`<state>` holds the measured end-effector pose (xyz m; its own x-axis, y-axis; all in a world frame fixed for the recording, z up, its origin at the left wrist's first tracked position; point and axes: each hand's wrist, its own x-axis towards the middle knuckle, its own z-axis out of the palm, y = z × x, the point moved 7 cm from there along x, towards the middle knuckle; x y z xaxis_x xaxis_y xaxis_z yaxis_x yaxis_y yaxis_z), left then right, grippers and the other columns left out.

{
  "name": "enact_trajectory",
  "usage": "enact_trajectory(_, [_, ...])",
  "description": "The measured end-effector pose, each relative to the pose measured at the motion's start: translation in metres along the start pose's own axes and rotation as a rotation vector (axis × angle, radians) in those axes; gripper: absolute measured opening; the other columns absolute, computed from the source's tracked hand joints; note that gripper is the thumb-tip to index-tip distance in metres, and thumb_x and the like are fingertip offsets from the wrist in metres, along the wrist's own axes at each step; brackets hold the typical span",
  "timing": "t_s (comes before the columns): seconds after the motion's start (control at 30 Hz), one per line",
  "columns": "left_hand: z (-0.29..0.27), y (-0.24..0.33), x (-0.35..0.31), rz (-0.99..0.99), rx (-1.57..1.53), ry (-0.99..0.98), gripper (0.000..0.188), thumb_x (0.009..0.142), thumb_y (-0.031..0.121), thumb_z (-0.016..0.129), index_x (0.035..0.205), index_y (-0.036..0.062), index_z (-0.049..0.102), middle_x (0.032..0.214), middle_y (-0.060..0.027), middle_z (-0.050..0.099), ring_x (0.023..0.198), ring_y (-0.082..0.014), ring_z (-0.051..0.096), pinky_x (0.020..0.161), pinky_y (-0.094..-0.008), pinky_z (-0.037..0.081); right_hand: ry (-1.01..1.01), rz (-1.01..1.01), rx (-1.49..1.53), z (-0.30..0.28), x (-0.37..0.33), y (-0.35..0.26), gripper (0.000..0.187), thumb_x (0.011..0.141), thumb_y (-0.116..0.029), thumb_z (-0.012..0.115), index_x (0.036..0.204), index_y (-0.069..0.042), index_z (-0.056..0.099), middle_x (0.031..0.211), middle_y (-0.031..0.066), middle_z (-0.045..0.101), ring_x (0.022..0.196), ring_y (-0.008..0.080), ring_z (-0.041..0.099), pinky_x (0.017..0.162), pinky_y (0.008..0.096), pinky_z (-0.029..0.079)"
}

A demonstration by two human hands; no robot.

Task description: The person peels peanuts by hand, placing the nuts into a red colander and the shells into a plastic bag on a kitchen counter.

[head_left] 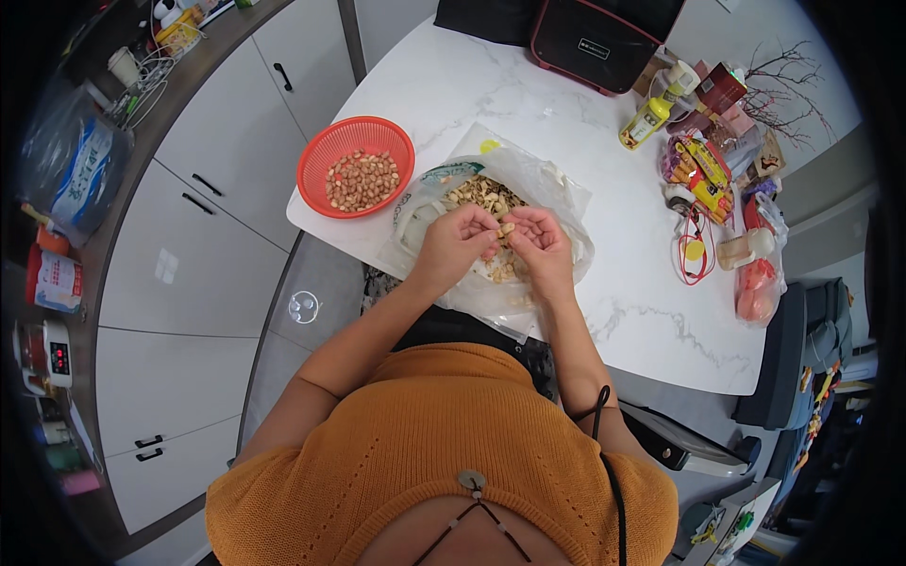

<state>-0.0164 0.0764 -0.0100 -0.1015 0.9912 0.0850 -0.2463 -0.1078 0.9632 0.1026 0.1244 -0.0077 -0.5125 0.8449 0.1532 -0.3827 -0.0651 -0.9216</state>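
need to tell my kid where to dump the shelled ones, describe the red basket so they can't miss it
On the white marble table, look at the edge left of the plastic bag of peanuts. The red basket sits there: round, mesh-sided, holding shelled nuts, the only red bowl-shaped thing.

A clear plastic bag (528, 189) with a yellow sticker lies open on the white table (585, 104). At the table's far right edge stand a yellow bottle (647, 121), a dark red box (722, 88) and yellow packets (703, 174). Left of the table, on the dark counter, lies a blue-and-white pack (80, 170).
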Motion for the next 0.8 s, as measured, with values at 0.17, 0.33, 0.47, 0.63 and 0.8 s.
enact_trajectory(0.17, [0.004,0.001,-0.002,0.019,0.023,0.029,0.009,0.083,-0.003,0.054,0.092,-0.0018,0.052,0.084,-0.0058,0.058,0.074,-0.0090,0.058,0.065,-0.0205,0.049,-0.008,0.047,-0.065,0.002,-0.004,0.007,0.023,0.081,0.000,0.060,0.104,0.001,0.056,0.093,0.0053,0.060,0.081,0.0090,0.057,0.072,0.0190,0.047])
enact_trajectory(0.33, [0.000,-0.003,-0.001,0.028,0.071,0.055,0.008,0.083,-0.002,0.055,0.090,-0.0011,0.053,0.081,-0.0043,0.059,0.071,-0.0077,0.057,0.063,-0.0199,0.048,0.050,0.027,-0.163,0.006,-0.005,-0.003,0.020,0.084,-0.005,0.060,0.103,-0.001,0.057,0.079,0.0010,0.060,0.072,0.0065,0.056,0.066,0.0178,0.045])
enact_trajectory(0.47, [-0.001,-0.002,-0.001,0.020,0.102,0.065,0.009,0.083,-0.001,0.055,0.092,-0.0004,0.053,0.082,-0.0038,0.058,0.073,-0.0073,0.057,0.064,-0.0199,0.048,0.027,0.048,-0.077,0.001,-0.004,0.006,0.012,0.087,-0.011,0.057,0.096,-0.003,0.054,0.073,0.0012,0.057,0.058,0.0045,0.049,0.052,0.0166,0.038])
enact_trajectory(0.63, [0.000,0.000,-0.001,0.047,0.094,0.090,0.007,0.082,0.000,0.056,0.089,-0.0008,0.054,0.078,-0.0027,0.058,0.069,-0.0061,0.056,0.059,-0.0191,0.046,-0.024,0.078,-0.103,0.008,-0.007,0.003,0.018,0.093,-0.022,0.046,0.084,-0.006,0.048,0.067,0.0024,0.055,0.047,0.0047,0.041,0.043,0.0173,0.031])
enact_trajectory(0.8, [-0.001,-0.001,-0.001,0.052,0.088,0.110,0.006,0.082,0.000,0.056,0.088,-0.0009,0.055,0.077,-0.0022,0.058,0.067,-0.0055,0.054,0.057,-0.0189,0.045,-0.019,0.154,-0.181,0.000,-0.008,0.012,0.024,0.094,-0.023,0.039,0.079,-0.006,0.048,0.059,0.0024,0.053,0.046,0.0051,0.039,0.042,0.0173,0.029])
